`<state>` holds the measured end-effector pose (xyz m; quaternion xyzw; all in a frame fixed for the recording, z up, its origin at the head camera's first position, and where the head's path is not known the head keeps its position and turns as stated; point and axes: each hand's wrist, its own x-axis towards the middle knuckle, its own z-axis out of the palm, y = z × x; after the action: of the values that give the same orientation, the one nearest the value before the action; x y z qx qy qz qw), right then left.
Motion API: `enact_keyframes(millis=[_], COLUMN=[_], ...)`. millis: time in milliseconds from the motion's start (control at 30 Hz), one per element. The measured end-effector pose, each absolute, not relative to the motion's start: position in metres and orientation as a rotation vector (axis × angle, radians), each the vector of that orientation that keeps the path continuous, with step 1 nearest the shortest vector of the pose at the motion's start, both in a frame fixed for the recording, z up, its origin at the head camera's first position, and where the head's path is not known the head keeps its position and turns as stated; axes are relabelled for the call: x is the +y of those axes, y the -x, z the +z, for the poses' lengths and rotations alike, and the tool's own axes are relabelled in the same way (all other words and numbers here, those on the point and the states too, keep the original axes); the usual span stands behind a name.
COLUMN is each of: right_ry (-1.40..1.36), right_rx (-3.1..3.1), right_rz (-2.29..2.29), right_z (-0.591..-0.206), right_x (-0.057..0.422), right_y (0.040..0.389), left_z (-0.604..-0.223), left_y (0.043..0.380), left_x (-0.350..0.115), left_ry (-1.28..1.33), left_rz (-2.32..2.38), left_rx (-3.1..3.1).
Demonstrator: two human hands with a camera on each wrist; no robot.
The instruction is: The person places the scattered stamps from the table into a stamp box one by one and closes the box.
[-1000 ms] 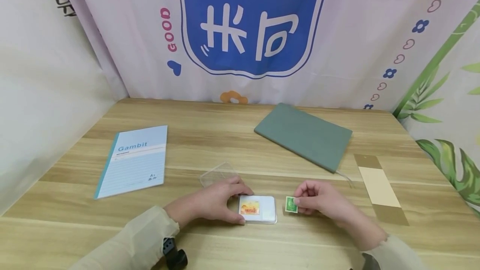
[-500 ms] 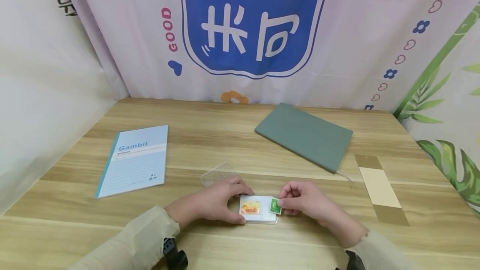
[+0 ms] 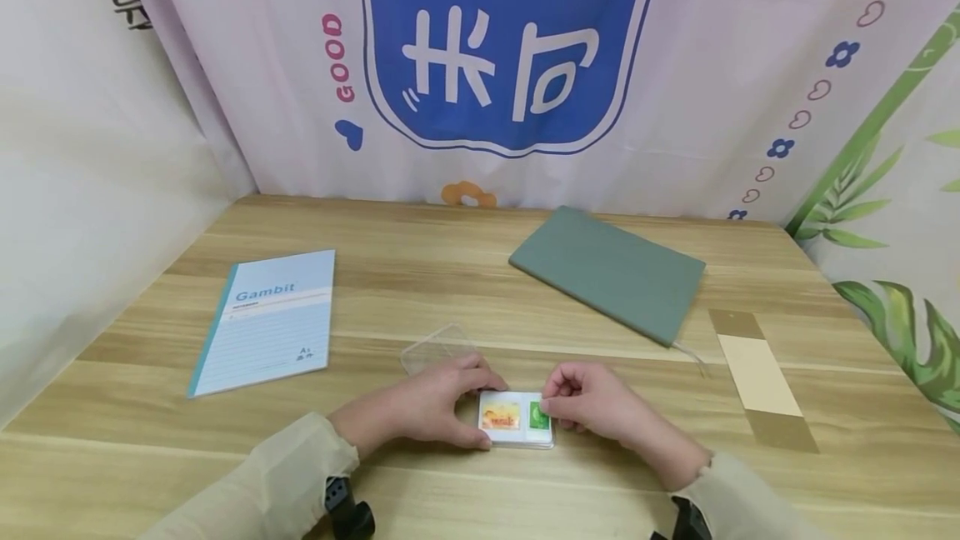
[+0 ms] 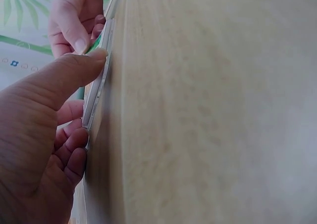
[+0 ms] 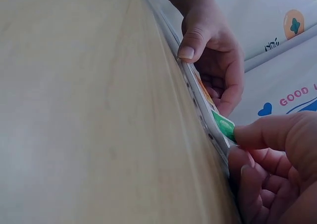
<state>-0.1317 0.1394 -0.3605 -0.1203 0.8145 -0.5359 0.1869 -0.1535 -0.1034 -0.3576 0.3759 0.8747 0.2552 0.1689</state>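
Observation:
A small flat white case [image 3: 524, 433] with clear edges lies on the table, an orange-yellow stamp [image 3: 500, 416] on its left half. My left hand [image 3: 427, 402] holds the case by its left end, thumb at the near edge and fingers at the far edge. Between the thumb and fingers of my right hand [image 3: 603, 407] is a green, white-edged stamp [image 3: 536, 416], pinched by its right side. This stamp overlaps the right half of the case, and in the right wrist view it stands slightly tilted against the top face. My right fingertips are right at the case's right end.
Behind my left hand lies a clear plastic lid [image 3: 435, 346]. A light blue notebook [image 3: 273, 323] is at the left, a grey-green notebook [image 3: 611, 273] at the back right. Farther right is a cream and brown strip [image 3: 761, 373]. A printed curtain [image 3: 300, 165] hangs behind the table.
My right hand has moved left, carrying the green stamp from beside the case to over its right half. My left hand and the case have stayed in place.

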Motion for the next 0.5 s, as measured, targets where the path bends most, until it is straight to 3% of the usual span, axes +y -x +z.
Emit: enact_keyframes(millis=[500], right_ry=[0.428], right_rx=[2.443], right_rz=[-1.414], right_z=[-0.3637], right_x=[0.1326], right_y=[0.1314], left_z=[-0.3563], left_y=[0.1524], left_x=[-0.1035], left_ry=[-1.104], left_rz=[0.695], left_rx=[2.497])
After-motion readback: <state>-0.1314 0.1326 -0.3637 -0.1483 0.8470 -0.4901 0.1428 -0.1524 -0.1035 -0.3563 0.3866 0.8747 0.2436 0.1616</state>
